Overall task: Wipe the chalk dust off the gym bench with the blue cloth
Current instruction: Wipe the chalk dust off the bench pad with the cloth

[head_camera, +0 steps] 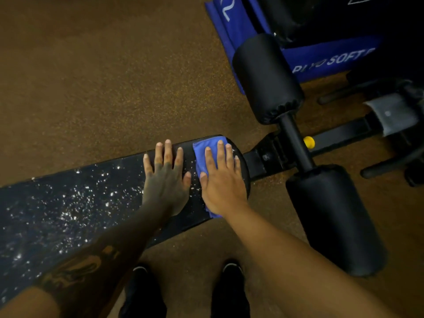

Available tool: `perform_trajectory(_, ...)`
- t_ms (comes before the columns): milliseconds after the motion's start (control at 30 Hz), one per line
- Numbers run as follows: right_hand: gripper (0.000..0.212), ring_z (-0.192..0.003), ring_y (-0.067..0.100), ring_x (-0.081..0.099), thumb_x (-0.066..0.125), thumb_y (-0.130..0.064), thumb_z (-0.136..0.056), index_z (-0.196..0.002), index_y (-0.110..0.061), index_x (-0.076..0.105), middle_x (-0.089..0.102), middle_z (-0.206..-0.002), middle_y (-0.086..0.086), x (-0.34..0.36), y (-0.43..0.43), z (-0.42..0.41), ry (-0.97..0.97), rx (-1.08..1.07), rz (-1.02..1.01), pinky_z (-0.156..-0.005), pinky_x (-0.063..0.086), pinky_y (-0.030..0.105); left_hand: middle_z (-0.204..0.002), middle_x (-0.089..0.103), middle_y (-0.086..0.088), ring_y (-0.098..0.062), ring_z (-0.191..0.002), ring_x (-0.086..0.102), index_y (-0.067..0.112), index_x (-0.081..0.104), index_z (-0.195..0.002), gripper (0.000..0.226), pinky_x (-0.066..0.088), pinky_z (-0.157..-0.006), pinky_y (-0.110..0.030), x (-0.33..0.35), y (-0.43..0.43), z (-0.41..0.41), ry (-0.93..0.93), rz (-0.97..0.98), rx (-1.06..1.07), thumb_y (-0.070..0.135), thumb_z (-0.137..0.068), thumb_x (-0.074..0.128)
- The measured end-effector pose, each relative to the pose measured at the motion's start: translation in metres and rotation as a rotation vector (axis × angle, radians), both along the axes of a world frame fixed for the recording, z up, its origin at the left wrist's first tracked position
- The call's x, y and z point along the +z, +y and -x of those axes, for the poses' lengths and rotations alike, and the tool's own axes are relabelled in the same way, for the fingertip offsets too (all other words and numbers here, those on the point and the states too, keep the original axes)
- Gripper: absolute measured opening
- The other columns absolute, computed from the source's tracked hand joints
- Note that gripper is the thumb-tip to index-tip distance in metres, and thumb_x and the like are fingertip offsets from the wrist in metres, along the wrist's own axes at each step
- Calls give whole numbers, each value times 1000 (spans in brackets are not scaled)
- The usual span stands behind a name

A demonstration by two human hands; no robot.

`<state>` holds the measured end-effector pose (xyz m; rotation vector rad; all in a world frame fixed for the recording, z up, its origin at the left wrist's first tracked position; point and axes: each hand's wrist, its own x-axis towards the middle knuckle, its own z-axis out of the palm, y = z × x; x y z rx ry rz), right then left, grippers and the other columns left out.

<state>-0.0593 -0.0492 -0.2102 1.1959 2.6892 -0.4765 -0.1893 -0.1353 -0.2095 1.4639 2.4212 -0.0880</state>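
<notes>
Forearms nearest the camera are reaching down onto the gym bench, whose long axis is running away to the left of both hands. Chalk dust is lying thickest beyond the left hand, which is resting flat, fingers spread. The right hand, spread too, is pressing the blue cloth flat at the bench's rounded end, so wiping probably means sweeping leftward.

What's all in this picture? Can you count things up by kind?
Hands: 2, left hand and right hand
Blue cloth: 1
Bench: 1
Black foam rollers: 2
Shoes: 2
Yellow knob: 1
Total: 9
</notes>
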Motion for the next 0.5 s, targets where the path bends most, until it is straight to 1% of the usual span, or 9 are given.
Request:
perform_trajectory(100, 63, -146, 30, -16, 26, -38, -100, -153, -18, -1, -13, -160, 13, -3, 21, 11, 15, 28, -14, -119, 4, 50, -165, -11, -16, -32, -153, -14, 13, 0, -157, 81, 0, -123, -58, -6, -20, -13, -12, -5, 0, 62, -94, 16)
perform_trajectory(200, 60, -147, 29, -13, 24, -37, -100, -153, -18, 1, -10, -161, 12, -4, 25, 9, 35, 41, -28, -119, 4, 48, -165, -11, -18, -34, -153, -14, 11, -1, -156, 106, 1, -122, -60, -10, -28, -17, -24, 0, -43, 83, -82, 20)
perform_trajectory(300, 60, -146, 26, -17, 20, -38, -99, -153, -19, -1, -13, -161, 10, 0, 2, -12, 29, 17, -37, -119, 1, 45, -165, -11, -20, -36, -153, -13, 9, 0, -156, 133, 1, -121, -63, -8, -28, -15, -27, 13, -76, 101, -64, 23)
perform_trajectory(400, 61, -146, 27, -17, 20, -37, -99, -153, -18, 0, -14, -160, 11, -3, -5, -20, -5, 3, -47, -119, 1, 46, -164, -18, -19, -35, -152, -19, 8, -5, -156, 149, -1, -121, -62, -6, -32, -16, -34, 46, -107, 107, -50, 25)
perform_trajectory(500, 59, -147, 30, -10, 24, -33, -99, -152, -14, 7, -8, -161, 14, -9, 17, 1, 26, -15, -66, -119, 6, 48, -163, -24, -18, -34, -150, -23, 8, -14, -155, 155, -2, -122, -60, -7, -38, -15, -26, 59, -127, 108, -43, 29)
